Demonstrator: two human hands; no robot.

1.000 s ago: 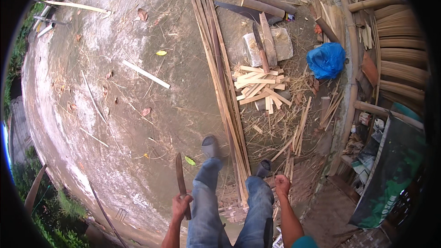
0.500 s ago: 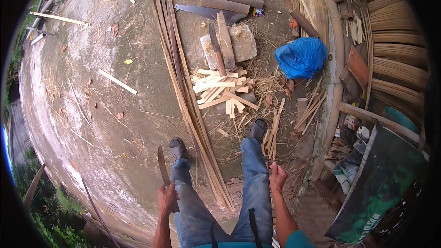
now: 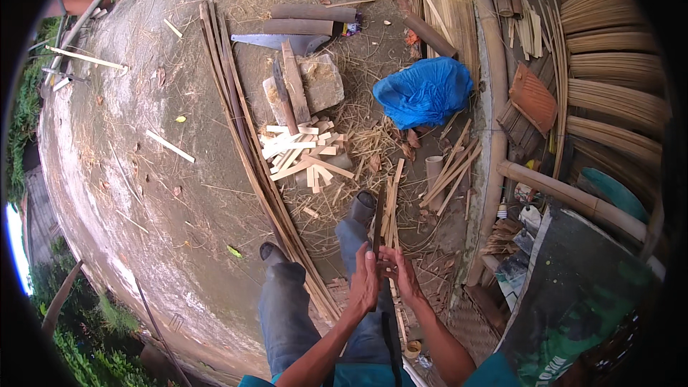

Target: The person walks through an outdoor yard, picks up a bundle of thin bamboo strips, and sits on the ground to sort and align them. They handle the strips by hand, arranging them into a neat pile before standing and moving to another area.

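Note:
A long dark-bladed knife (image 3: 378, 218) stands between my two hands, its blade pointing away from me over my right leg. My left hand (image 3: 364, 283) is against the knife on its left side, gripping it low down, with the fingers fairly straight. My right hand (image 3: 403, 276) is close on the other side, its fingers apart and reaching toward the knife; whether they touch it is hard to tell. Beyond the hands, thin split strips (image 3: 392, 204) lie on the ground. A pile of short pale wood pieces (image 3: 308, 154) lies farther ahead.
A second knife (image 3: 284, 97) and a board (image 3: 294, 82) rest on a stone block (image 3: 322, 80). Behind are a handsaw (image 3: 279, 41) and bamboo lengths (image 3: 312, 12). Long strips (image 3: 247, 125) cross the ground. At right are a blue plastic bag (image 3: 423, 93), a bamboo rail (image 3: 494, 136) and a dark tarp (image 3: 580, 294).
My left hand has carried the knife rightward from beside my left leg to my right hand. The right hand has moved inward and spread its fingers. The view has shifted right.

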